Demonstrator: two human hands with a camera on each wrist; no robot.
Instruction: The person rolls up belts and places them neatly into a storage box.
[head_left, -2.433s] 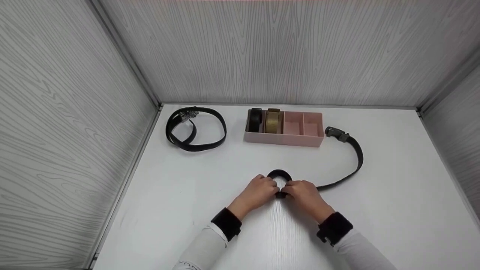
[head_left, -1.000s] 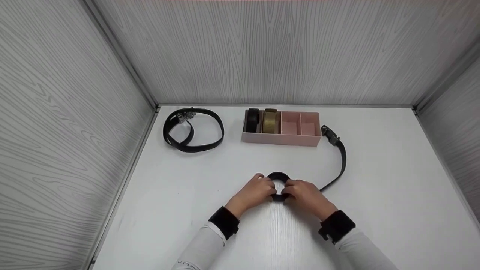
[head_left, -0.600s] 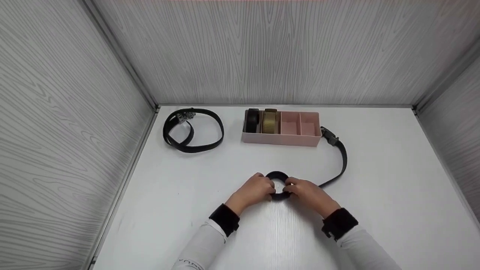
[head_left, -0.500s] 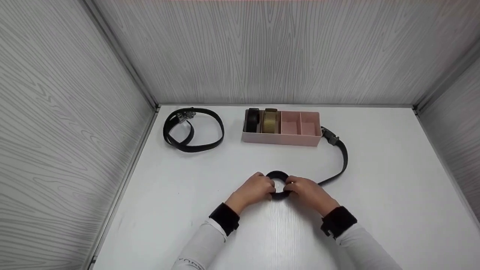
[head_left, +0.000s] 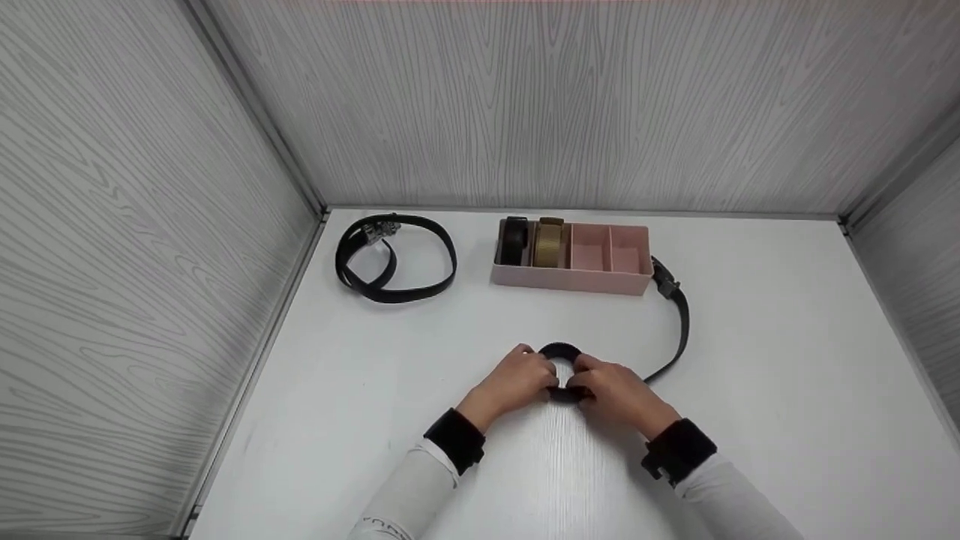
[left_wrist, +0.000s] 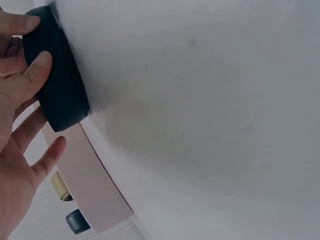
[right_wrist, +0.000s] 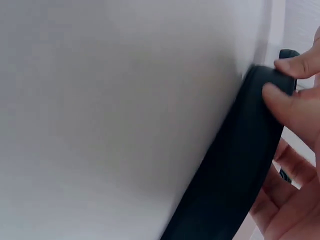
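A black belt [head_left: 560, 350] stands on edge on the white table, its near part wound into a small ring. On the ring's left side, my left hand [head_left: 517, 381] grips the coil between thumb and fingers. My right hand [head_left: 619, 394] pinches the ring's right side, where the strap runs out. From there the loose strap [head_left: 684, 326] curves right and back to a dark buckle [head_left: 664, 282]. Up close, the left wrist view shows the thumb on the dark coil [left_wrist: 57, 75]. In the right wrist view, the strap [right_wrist: 235, 150] passes under the right thumb.
Behind the ring sits a pink divided box [head_left: 570, 279]. A dark rolled belt [head_left: 514, 241] and a tan rolled belt [head_left: 548, 244] fill its left compartments. Another black belt [head_left: 405, 295] lies loosely looped at the back left. Grey wood-patterned walls [head_left: 570, 105] enclose the table.
Since the oldest frame, the ring has become rounder and the loose strap shorter. The strap's bend has drawn inward to the left, and the buckle has turned, now against the box's right end.
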